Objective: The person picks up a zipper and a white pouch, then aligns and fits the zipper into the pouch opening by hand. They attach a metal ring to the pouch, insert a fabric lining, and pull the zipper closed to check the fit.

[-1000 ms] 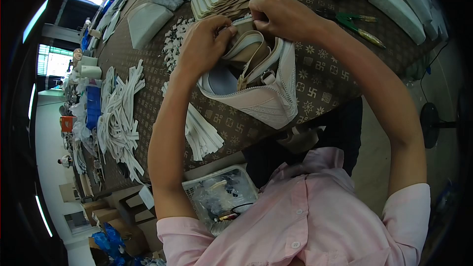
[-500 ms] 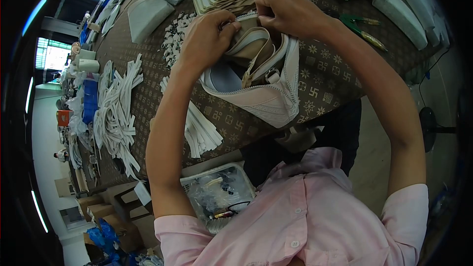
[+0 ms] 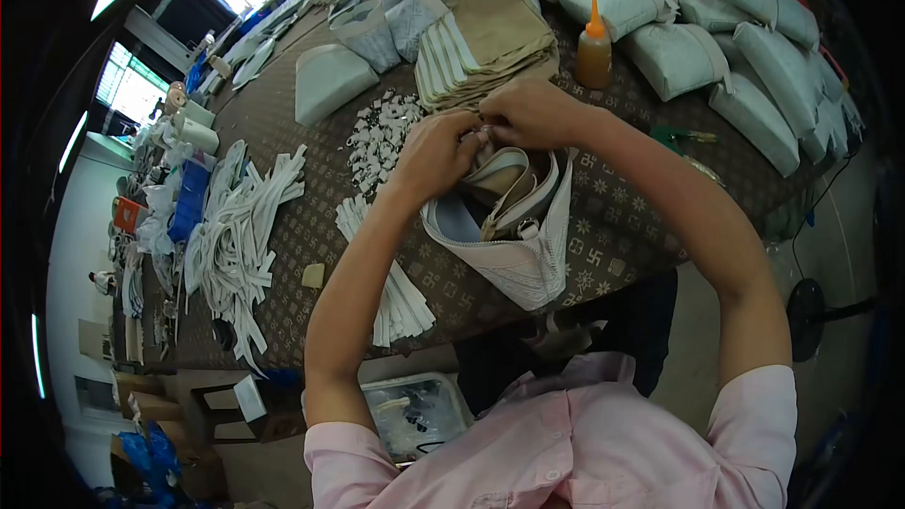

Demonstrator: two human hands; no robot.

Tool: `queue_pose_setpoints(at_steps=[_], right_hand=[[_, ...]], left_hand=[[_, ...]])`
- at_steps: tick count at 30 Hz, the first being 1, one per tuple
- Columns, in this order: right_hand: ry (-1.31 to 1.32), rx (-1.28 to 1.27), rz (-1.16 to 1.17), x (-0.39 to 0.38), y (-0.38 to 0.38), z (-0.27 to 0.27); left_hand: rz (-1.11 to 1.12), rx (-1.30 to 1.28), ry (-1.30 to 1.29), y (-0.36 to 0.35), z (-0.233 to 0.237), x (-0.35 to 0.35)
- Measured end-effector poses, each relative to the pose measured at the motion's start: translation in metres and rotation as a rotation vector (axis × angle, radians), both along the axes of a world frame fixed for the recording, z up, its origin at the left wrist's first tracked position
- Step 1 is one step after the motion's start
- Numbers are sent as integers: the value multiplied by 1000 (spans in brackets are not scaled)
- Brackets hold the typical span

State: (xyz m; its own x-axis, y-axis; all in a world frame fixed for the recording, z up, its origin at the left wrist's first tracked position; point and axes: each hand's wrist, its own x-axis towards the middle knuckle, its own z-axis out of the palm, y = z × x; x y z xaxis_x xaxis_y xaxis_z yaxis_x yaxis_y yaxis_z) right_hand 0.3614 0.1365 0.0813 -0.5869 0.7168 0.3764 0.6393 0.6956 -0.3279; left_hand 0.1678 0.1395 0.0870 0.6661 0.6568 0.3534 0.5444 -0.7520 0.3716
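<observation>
An open pale quilted bag (image 3: 517,262) with a zipper edge lies on the brown patterned table (image 3: 613,226) in front of me. A tan strap (image 3: 509,190) is coiled inside it. My left hand (image 3: 436,153) and my right hand (image 3: 530,113) meet at the bag's far rim, both pinching the zipper end there. A heap of small white zipper pieces (image 3: 379,137) lies just left of my left hand.
An orange glue bottle (image 3: 594,49) stands behind my hands. A stack of tan panels (image 3: 481,47) and rows of finished pale bags (image 3: 754,85) fill the far side. White zipper strips (image 3: 240,226) lie at the left. Green scissors (image 3: 681,137) lie at the right.
The view has tilted up, showing more of the table's far side. My hands have drawn closer together at the bag's far rim; the bag stays in place.
</observation>
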Motion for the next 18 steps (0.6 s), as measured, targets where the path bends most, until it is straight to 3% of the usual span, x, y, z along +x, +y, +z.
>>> queue_pose_setpoints(at_steps=[2,3,4,5,7,10,12,18], right_hand=[[7,98,-17,1,-2,2],[-64,-87,-21,4,-7,12],[6,-180,31,6,-9,15],[75,-276,84,8,-11,15],[87,-238,116,3,-20,17],[22,-140,122,-13,-22,14],[-14,-115,94,-20,-20,15],[141,37,-17,-29,-27,0]], left_hand=[[-16,8,-29,3,-3,0],[84,-151,46,-7,8,1],[88,-132,27,-7,9,-1],[7,-342,-61,-4,7,-6],[-84,-703,-241,-11,9,-13],[-20,-750,-394,-23,9,-21],[-6,-744,-427,-25,8,-27],[423,-57,-135,-59,27,-33]])
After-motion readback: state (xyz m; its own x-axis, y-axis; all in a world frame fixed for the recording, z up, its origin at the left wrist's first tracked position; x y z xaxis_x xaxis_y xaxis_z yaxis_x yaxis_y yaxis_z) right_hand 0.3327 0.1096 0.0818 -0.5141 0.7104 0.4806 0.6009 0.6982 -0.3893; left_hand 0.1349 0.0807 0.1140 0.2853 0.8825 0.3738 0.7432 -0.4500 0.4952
